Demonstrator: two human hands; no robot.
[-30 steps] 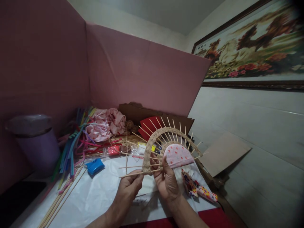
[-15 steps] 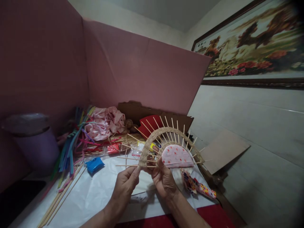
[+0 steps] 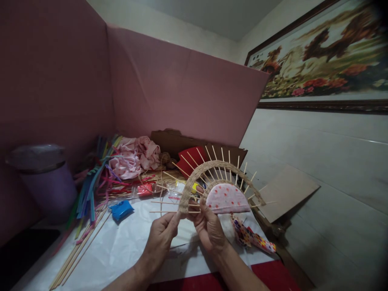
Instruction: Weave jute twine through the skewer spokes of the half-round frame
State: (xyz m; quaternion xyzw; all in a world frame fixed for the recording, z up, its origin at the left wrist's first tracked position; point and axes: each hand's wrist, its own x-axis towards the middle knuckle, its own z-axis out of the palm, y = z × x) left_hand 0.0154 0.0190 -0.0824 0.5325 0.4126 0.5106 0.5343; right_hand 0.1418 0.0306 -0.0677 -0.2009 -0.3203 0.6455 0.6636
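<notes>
A half-round woven fan (image 3: pixel 226 165) is held up above the table, with thin wooden sticks radiating out through its braided straw-coloured arch. At its centre is a half-disc covered in pink cloth (image 3: pixel 228 199) with red dots. My left hand (image 3: pixel 163 230) pinches the lower left end of the woven arch between thumb and fingers. Gripping the left corner of the pink half-disc is my right hand (image 3: pixel 209 230), its thumb in front and some fingers hidden behind the sticks.
A blue packet (image 3: pixel 121 210) and loose wooden sticks (image 3: pixel 80 246) lie on the white sheet (image 3: pixel 106 258). Coloured pipe cleaners (image 3: pixel 87 194), crumpled pink cloth (image 3: pixel 133 155) and a purple bin (image 3: pixel 48 190) are at left. Flowered fabric (image 3: pixel 253 238) lies at right.
The fan has turned slightly, its right end swinging a little up and to the right. Both hands keep the same grip.
</notes>
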